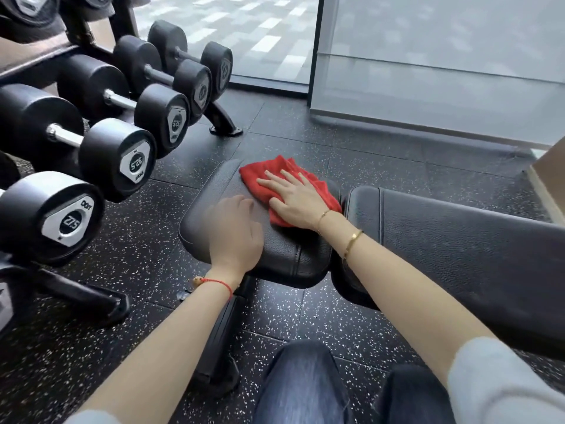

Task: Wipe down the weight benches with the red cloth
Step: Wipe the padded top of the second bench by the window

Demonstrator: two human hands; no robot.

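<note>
Speckled black floor (382, 166) all around, and along the left runs the rack (91, 41), loaded with black dumbbells (119, 154) in a row from near to far, metal handles catching the light. Far side, a glass wall (428, 56) with a dark frame. Centre stage, the bench (458, 240): its long back pad stretches off to the right, and the seat (214, 191) sits to the left of it, a narrow gap between the two. On the far right part of that seat lies the red cloth (275, 169), bunched and spread flat on the leather. The right hand (293, 197) is on top of it, palm down, fingers straight and fanned, pressing the cloth onto the pad; two gold bracelets (351, 240) on that wrist. The left hand (235, 234) rests on the seat's near left part, just beside the cloth, fingers relaxed and holding nothing, a bit blurred; a red string (220, 283) circles its wrist. Near edge, knees in dark jeans (299, 384).
</note>
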